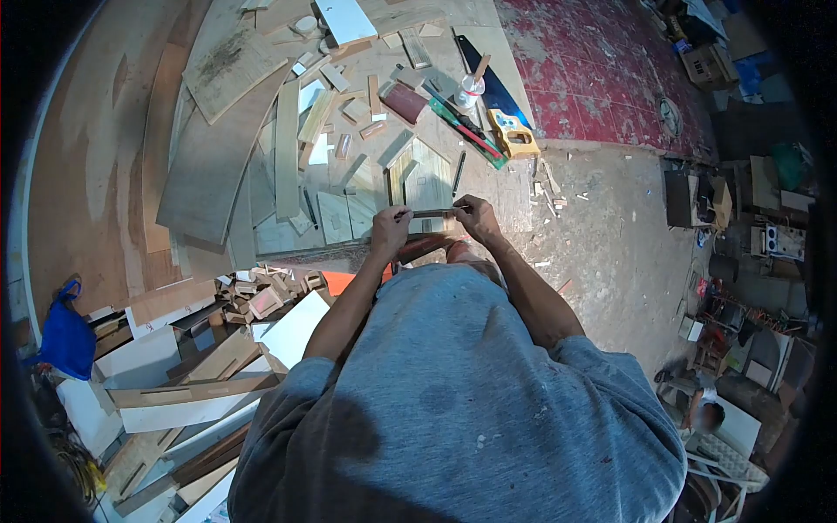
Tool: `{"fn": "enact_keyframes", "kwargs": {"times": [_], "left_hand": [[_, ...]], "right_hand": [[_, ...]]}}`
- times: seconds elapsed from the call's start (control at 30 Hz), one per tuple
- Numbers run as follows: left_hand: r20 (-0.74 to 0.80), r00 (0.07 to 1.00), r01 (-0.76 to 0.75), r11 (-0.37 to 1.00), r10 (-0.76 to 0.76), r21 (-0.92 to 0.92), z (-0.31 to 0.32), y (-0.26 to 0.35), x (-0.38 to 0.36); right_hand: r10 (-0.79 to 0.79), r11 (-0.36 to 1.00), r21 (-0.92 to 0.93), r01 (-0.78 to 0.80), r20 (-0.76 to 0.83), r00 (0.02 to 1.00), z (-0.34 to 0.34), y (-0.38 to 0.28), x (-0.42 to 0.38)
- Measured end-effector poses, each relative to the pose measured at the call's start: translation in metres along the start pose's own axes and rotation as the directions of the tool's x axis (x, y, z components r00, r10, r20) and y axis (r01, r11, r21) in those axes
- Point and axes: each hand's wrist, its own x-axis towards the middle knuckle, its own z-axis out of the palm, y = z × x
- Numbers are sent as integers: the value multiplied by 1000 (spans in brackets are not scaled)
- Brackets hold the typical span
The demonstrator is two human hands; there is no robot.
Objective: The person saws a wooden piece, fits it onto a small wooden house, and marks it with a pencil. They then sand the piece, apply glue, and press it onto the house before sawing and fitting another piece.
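Observation:
My left hand and my right hand are closed on the two ends of a thin dark strip. The strip is held level above the near edge of the workbench, and its material is too small to tell. Just beyond it lies a pale pointed wooden piece with a narrow strip along its left side. A dark pen-like stick rests to the right of that piece. Farther away are a maroon sheet, perhaps sandpaper, and a handsaw with a yellow handle.
A white container with a stick in it stands by the saw blade. Wood boards and small offcuts cover the bench's left. Scrap wood is piled below left. A concrete floor lies right; another person is at lower right.

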Motion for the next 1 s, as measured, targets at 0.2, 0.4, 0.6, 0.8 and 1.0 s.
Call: {"fn": "enact_keyframes", "kwargs": {"times": [0.2,0.4,0.6,0.8,1.0], "left_hand": [[-34,997,-74,997,74,17,0,0,-6],[-26,1000,-13,1000,13,0,3,-7,-7],[34,997,65,997,-67,35,-5,5,-9],[-4,997,74,997,-74,-16,-8,6,-13],[1,994,107,994,-107,-9,-10,-1,-14]], "right_hand": [[-41,999,7,41,10,999,0,5,-2],[-46,999,11,45,8,999,0,4,-5],[-11,1000,-5,12,36,999,-1,-1,-8],[5,1000,-9,-5,49,999,2,-1,-7],[-24,1000,8,24,44,999,6,-4,-6]]}}
